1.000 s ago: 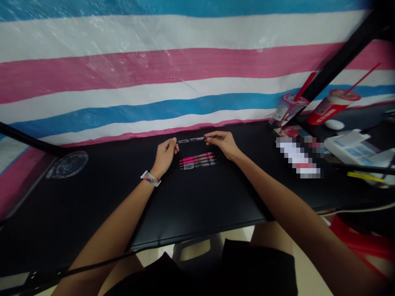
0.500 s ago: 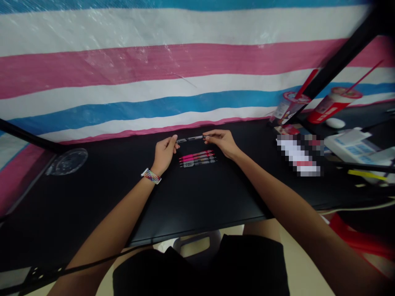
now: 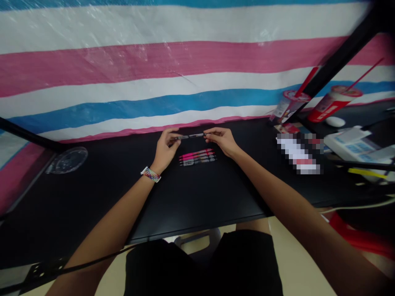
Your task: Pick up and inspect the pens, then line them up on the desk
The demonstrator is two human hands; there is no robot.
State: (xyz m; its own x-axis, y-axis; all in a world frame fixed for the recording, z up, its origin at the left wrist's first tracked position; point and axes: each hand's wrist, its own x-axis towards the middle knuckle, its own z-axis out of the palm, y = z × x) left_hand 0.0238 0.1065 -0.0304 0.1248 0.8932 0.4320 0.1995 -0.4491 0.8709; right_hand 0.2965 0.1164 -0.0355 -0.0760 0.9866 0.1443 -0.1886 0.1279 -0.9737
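Note:
A clear pen with dark parts (image 3: pixel 195 135) is held level between my two hands, above a row of pens on the black desk. My left hand (image 3: pixel 166 147), with a colourful band at the wrist, has its thumb and fingers curled at the pen's left end. The right end is pinched by the fingertips of my right hand (image 3: pixel 220 140). Below lie several pens side by side: pink ones (image 3: pixel 195 155) at the back and grey, clear ones (image 3: pixel 197 161) nearer me.
On the black desk (image 3: pixel 197 201), a clear round lid (image 3: pixel 70 159) lies at the left. Two cups with red straws (image 3: pixel 290 107) (image 3: pixel 331 105), a white rounded object (image 3: pixel 335 121) and white boxes (image 3: pixel 358 144) are at the right. A striped sheet (image 3: pixel 173 61) hangs behind.
The fingers of my left hand have lifted and spread more around the pen's left end. My right hand keeps its pinch, and the row of pens lies as before.

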